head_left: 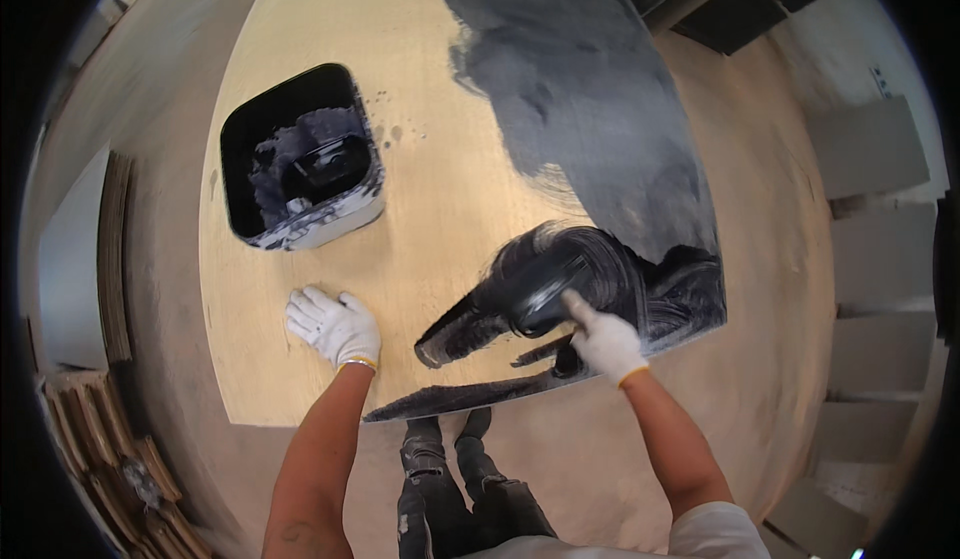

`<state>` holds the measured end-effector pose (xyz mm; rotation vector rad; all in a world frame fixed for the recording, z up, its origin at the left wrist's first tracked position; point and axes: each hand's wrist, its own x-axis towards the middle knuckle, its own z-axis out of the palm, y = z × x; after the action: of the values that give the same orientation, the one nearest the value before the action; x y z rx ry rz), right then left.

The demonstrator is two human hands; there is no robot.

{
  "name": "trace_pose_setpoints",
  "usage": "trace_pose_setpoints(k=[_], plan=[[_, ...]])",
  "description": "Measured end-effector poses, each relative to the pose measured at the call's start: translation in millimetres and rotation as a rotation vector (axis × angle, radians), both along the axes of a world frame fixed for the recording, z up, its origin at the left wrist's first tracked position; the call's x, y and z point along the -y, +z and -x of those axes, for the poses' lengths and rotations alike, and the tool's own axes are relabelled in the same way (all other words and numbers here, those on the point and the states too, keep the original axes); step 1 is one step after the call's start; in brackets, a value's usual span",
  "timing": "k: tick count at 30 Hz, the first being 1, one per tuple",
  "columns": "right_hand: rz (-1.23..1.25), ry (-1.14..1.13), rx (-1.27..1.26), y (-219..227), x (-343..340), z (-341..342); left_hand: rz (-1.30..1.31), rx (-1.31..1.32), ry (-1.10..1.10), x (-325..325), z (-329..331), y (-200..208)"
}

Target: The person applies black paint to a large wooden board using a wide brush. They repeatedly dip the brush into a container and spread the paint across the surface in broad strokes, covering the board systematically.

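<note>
A large pale wooden board (420, 189) lies in front of me, its right side coated in dark grey-black paint (600, 109). My left hand (335, 327), in a white knit glove, rests flat on bare wood near the front edge, fingers stretched. In a matching glove, my right hand (605, 339) grips a black, paint-covered spreading tool (550, 294), pressed to the board amid wet black swirls. Motion blurs the tool, so its exact kind is unclear. A square bucket (335, 221) smeared with dark paint stands on the board beyond my left hand; paint sits inside.
Flat panels (75, 259) stand stacked at the left, above a pile of wooden pieces (120, 459). Grey panels (875, 249) line the right side. Dark boards (740, 9) lie at the far right. My legs (440, 489) are close to the board's front edge.
</note>
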<state>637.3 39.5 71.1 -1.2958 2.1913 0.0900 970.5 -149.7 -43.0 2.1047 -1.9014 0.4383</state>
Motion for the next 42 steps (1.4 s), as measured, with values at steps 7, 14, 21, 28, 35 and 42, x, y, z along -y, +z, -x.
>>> trace_pose_setpoints(k=[7,14,21,28,35,42], plan=[[0.086,0.068,-0.012,-2.5,94.3,12.3,-0.078,-0.095,-0.042,2.9,7.8,14.7],[0.152,-0.035,-0.076,-3.1,107.5,51.5,-0.086,-0.119,-0.047,1.9,11.3,15.4],[-0.001,0.007,-0.044,3.2,98.6,48.7,-0.093,-0.095,-0.005,0.9,3.6,18.3],[-0.057,0.091,-0.027,16.9,127.2,66.4,-0.085,-0.101,-0.040,-0.5,7.8,13.5],[-0.137,0.058,-0.001,38.9,107.2,42.6,-0.103,-0.095,-0.025,0.3,3.4,13.3],[-0.015,0.019,0.005,18.5,36.1,67.1,-0.111,-0.094,-0.020,0.2,5.5,12.5]])
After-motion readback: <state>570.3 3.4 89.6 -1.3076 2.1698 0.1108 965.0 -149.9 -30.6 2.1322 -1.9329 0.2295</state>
